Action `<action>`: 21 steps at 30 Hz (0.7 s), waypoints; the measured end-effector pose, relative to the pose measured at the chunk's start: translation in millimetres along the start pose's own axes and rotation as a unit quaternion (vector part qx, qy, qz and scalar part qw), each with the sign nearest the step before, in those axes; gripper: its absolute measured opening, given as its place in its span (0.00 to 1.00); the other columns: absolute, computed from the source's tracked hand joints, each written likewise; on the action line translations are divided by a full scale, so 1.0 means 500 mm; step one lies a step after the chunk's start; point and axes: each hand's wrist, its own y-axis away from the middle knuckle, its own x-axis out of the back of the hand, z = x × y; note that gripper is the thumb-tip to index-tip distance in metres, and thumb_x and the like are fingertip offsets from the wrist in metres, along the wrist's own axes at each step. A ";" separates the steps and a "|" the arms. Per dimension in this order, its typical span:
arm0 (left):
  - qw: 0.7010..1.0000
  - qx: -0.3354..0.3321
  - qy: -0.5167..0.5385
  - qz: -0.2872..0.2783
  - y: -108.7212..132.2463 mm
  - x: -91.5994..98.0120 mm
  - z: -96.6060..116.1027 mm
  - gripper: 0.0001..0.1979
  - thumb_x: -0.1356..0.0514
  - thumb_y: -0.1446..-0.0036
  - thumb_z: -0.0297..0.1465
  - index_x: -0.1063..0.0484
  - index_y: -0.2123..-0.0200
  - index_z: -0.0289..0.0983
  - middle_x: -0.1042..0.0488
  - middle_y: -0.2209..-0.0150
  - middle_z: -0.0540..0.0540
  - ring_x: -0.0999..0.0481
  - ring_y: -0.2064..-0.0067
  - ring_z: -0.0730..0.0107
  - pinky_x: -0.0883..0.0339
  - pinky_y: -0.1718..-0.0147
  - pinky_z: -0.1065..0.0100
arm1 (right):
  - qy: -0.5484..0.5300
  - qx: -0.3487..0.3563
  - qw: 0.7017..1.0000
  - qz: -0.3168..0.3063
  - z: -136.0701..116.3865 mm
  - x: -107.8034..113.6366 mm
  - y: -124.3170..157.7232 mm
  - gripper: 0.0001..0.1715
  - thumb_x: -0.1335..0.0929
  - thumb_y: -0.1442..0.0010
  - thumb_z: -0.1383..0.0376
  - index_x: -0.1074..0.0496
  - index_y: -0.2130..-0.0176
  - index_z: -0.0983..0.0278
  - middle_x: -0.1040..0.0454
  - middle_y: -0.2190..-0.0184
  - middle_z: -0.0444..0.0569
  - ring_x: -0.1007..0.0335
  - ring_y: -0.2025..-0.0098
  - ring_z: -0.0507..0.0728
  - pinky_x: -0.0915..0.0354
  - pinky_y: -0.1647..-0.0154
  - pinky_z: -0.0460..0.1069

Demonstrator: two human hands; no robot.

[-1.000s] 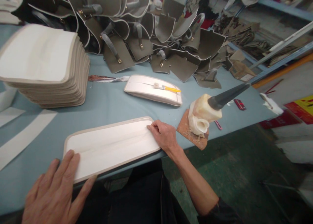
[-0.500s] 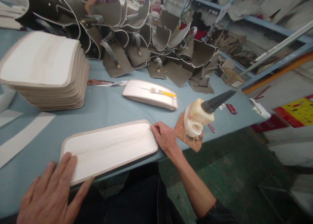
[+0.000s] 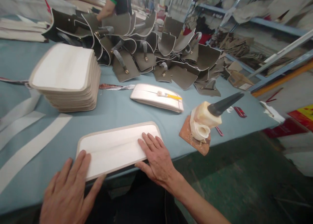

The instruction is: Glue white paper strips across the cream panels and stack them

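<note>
A long white panel with a beige rim and rounded corners point(image 3: 117, 147) lies at the table's near edge. On its left end my left hand point(image 3: 69, 188) rests with fingers stretched out, the thumb along the near edge. My right hand point(image 3: 157, 160) lies open over the right part, fingertips on the white face and thumb below the near edge. Beyond the panel is a narrow, slightly curved pile of similar pieces point(image 3: 146, 97), with a yellow-handled brush point(image 3: 171, 96) on top. Right of my right hand, a glue-crusted pale container with a dark cone-shaped spout point(image 3: 205, 118) stands on a brown board point(image 3: 186, 132).
A tall stack of larger beige-rimmed panels point(image 3: 63, 67) stands at left, near white strips point(image 3: 44, 145). Many dark olive bag pieces point(image 3: 146, 48) with clasps fill the back. Another person point(image 3: 117, 4) is behind them. Shelves point(image 3: 269, 25) hold materials at right.
My right hand has gone from gripping the panel's right end to lying flat on its face. My left hand stays on the left end. The camera view has shifted left.
</note>
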 end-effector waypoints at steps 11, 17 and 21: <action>0.998 0.017 -0.065 0.019 -0.017 0.027 0.019 0.33 0.56 0.29 0.42 0.41 0.31 0.27 0.36 0.32 0.27 0.45 0.29 0.25 0.42 0.39 0.32 | 0.054 -0.043 0.998 0.000 0.026 -0.043 0.020 0.51 0.32 0.34 0.40 0.40 0.29 0.70 0.47 0.26 0.66 0.51 0.25 0.72 0.48 0.28 0.67; 0.995 -0.050 -0.065 0.052 -0.046 0.029 0.082 0.34 0.54 0.28 0.44 0.43 0.30 0.25 0.39 0.30 0.28 0.49 0.25 0.40 0.52 0.31 0.43 | 0.059 -0.052 0.997 0.008 0.021 -0.051 0.023 0.54 0.29 0.39 0.38 0.39 0.28 0.66 0.51 0.25 0.68 0.52 0.26 0.76 0.46 0.30 0.68; 0.980 -0.195 -0.023 0.022 -0.090 -0.004 0.171 0.34 0.52 0.28 0.47 0.42 0.30 0.30 0.38 0.28 0.37 0.43 0.27 0.51 0.51 0.30 0.53 | 0.066 -0.051 0.996 0.015 0.024 -0.053 0.026 0.51 0.31 0.37 0.39 0.38 0.29 0.66 0.49 0.26 0.68 0.51 0.26 0.74 0.47 0.30 0.68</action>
